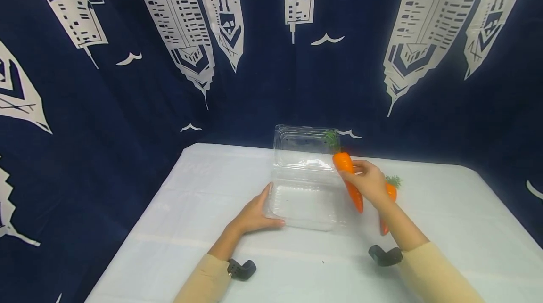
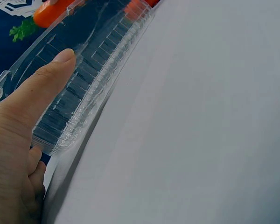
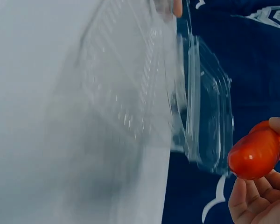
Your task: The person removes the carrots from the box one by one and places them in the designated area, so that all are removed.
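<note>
A clear plastic clamshell container (image 1: pixel 303 204) lies with its base on the table and its lid (image 1: pixel 303 145) raised behind. My left hand (image 1: pixel 252 214) holds the base at its front left corner, the thumb (image 2: pixel 49 81) along the front wall and fingers on the left side. With thumb and fingers my right hand (image 1: pixel 370 183) grips an orange carrot (image 1: pixel 344 164) with green leaves (image 1: pixel 333 139). This carrot hangs tilted over the container's right side, its tip pointing down toward me. In the right wrist view the carrot (image 3: pixel 255 156) shows end-on.
Partly behind the right wrist, a second carrot (image 1: pixel 391 192) with green leaves lies on the white-covered table (image 1: pixel 169 227). A dark blue curtain (image 1: pixel 271 86) with white building prints hangs behind the table's far edge. Both wrists carry dark cameras (image 1: pixel 242 270).
</note>
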{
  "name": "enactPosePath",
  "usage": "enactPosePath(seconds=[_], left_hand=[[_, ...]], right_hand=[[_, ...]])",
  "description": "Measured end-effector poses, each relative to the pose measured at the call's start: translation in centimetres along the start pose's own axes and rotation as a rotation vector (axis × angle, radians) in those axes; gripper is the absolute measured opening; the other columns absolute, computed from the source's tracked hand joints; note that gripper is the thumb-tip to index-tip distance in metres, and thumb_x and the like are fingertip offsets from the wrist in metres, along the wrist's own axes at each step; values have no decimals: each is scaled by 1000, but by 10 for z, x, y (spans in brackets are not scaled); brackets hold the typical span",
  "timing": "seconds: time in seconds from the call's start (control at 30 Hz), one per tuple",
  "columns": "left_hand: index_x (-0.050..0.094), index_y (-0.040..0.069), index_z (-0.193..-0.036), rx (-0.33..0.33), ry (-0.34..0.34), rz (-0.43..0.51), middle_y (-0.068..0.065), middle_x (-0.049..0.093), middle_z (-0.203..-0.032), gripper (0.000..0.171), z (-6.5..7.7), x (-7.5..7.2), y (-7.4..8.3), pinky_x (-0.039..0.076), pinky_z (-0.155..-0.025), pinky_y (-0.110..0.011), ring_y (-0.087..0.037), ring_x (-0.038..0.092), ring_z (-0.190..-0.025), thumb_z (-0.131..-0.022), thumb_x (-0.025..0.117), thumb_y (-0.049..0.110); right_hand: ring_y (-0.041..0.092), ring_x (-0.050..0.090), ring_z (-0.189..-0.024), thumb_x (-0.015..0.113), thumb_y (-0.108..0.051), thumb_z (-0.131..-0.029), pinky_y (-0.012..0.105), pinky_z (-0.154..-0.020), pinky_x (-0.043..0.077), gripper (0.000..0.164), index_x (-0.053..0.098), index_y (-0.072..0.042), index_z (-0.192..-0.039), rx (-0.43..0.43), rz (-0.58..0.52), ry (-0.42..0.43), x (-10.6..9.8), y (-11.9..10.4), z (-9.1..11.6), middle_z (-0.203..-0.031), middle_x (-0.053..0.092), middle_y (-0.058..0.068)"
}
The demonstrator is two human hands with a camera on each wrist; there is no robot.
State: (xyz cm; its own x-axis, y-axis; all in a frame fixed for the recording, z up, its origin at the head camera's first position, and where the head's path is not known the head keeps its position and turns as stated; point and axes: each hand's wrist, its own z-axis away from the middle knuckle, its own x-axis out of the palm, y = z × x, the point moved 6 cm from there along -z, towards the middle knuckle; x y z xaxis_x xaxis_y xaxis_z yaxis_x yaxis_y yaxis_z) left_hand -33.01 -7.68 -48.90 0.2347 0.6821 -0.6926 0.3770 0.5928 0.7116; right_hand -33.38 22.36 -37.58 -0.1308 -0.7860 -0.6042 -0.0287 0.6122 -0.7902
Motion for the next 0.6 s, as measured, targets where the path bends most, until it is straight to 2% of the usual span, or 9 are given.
enactPosePath(seconds=[0.6], left_hand=[[6,17,-150,-5,1,13,-12,25,-149,125,-2,2,-4,30,-104,-46,-28,31,-131,-58,73,67]], right_hand=[[42,52,-103,57,-50,-86,47,-79,51,77,39,9,-131,81,85,5,-55,35,18,-122,48,32]])
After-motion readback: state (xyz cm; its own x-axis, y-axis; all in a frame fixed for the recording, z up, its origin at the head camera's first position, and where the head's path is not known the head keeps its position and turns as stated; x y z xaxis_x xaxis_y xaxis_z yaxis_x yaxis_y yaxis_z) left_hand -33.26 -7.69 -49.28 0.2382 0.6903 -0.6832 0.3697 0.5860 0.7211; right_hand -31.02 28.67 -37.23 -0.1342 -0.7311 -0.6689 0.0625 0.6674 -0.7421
